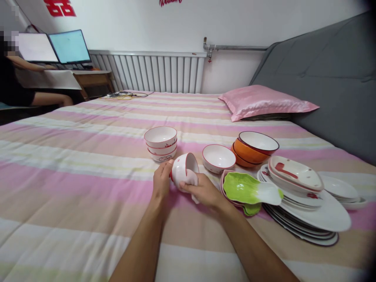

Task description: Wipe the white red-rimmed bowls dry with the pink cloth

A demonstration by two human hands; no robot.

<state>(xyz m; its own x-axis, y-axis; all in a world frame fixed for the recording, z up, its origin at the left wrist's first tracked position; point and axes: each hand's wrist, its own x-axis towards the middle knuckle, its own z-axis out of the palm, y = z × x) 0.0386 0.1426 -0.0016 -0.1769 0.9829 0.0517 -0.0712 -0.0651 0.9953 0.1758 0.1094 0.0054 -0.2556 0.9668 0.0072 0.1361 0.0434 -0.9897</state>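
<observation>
A: Where is the white bowl (178, 171) held, and how is it turned?

B: It is held near the centre of the frame, tipped on its side. Its mouth is turned to the right, its red foot to the left, so the axis from foot to mouth is laid roughly across the frame.

A: And the hands?

B: The foot end is gripped by the left hand (162, 179); a white cloth (192, 178) is pinched against the rim by the right hand (205, 190).

A: What is set around it?

B: The space just behind is blocked by stacked bowls (161, 145). The right side is hemmed in by a single bowl (219, 156), orange bowls (249, 152), a green dish (239, 187) and, at lower right, piled plates (331, 213).
</observation>
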